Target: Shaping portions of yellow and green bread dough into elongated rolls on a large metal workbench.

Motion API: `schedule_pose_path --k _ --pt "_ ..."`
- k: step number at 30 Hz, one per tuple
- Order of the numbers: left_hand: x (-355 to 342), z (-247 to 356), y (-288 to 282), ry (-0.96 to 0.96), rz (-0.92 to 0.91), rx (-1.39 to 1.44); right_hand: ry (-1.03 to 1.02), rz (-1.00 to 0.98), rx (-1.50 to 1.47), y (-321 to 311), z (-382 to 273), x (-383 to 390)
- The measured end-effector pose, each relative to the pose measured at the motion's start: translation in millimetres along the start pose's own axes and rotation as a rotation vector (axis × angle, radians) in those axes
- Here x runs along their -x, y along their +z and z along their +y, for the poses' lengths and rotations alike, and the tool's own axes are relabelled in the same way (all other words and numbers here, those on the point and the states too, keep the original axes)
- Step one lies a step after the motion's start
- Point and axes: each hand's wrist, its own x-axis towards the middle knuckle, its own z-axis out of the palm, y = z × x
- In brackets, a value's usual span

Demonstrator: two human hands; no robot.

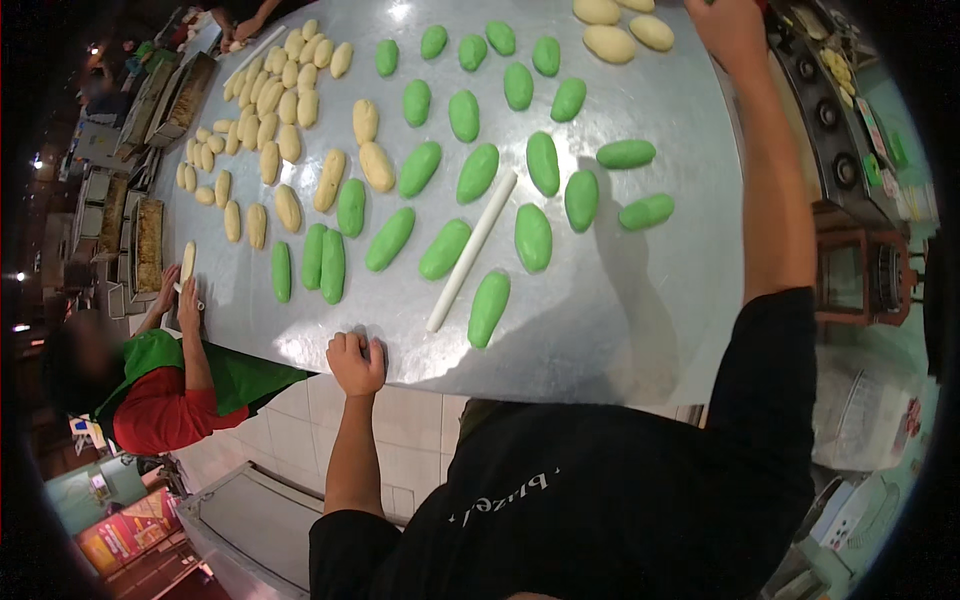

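My left hand (357,362) rests at the near edge of the metal table (640,340), its fingers curled closed with nothing visible in them. My right arm stretches along the table's right side. At the upper picture edge my right hand (728,32) is partly cut off, so its fingers are mostly hidden; pale dough pieces (609,43) lie to its left. A slim white rolling pin (472,252) lies slanted on the table, touched by neither hand. Around it are spread several oblong green dough pieces (533,238). One green dough piece (489,309) sits by the pin's near end.
Many pale dough pieces (268,97) cover the table's far left. At the left edge a co-worker (175,400) in red and green handles dough with a rolling pin. Other hands (240,30) work at the far left. A stove (830,120) stands to the right.
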Motion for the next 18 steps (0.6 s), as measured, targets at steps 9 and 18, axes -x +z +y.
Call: schedule_pose_path --k 9,18 --pt "2.5 6.6 1.7 -0.062 -0.01 -0.016 0.373 -0.902 0.187 128.5 8.2 184.5" --pt "-3.3 4.5 -0.2 -0.034 -0.003 -0.007 0.337 -0.822 -0.526 63.7 -108.2 239.2"
